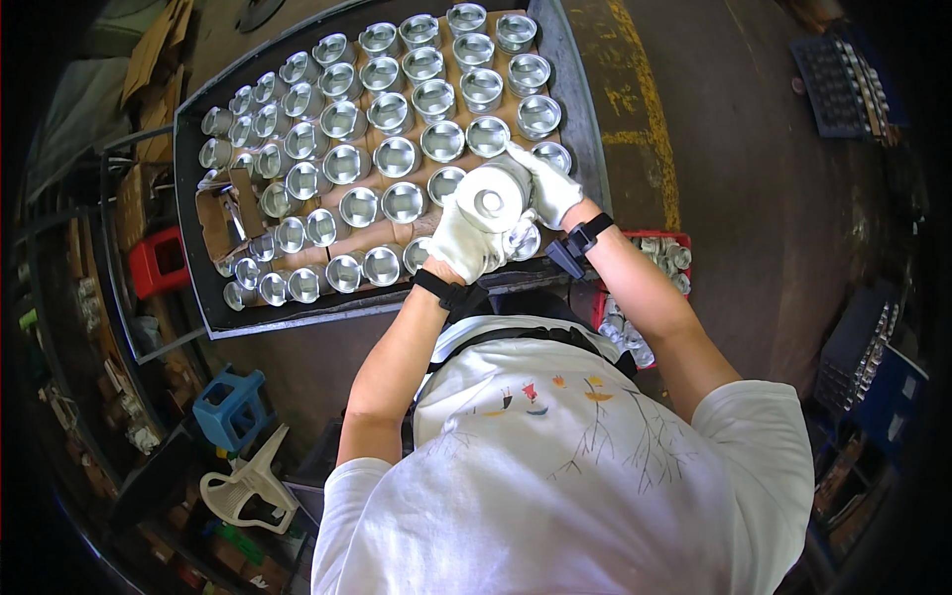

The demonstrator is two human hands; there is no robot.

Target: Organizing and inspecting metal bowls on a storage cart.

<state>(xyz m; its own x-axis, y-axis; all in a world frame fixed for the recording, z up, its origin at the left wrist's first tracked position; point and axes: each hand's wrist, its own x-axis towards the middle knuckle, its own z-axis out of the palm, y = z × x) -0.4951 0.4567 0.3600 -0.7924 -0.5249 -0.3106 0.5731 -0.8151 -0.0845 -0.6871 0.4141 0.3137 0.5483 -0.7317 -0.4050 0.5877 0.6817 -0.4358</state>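
Both my hands wear white gloves and hold one silvery metal piston (493,196) between them, above the near right part of a large tray. My left hand (462,244) wraps its near left side. My right hand (551,190) closes around the far right side, its fingers partly hidden by the piston. Rows of similar pistons (397,157) stand on brown cardboard in the dark-walled tray (587,109). Several stand close around my hands, and one shiny metal piece (521,238) shows just below the held piston.
A small open cardboard box (228,218) sits at the tray's left. Right of me, a red crate (686,240) holds metal parts. On the left are a red stool (157,264), a blue stool (230,411) and a beige chair (252,486). Racks of parts (855,347) stand far right.
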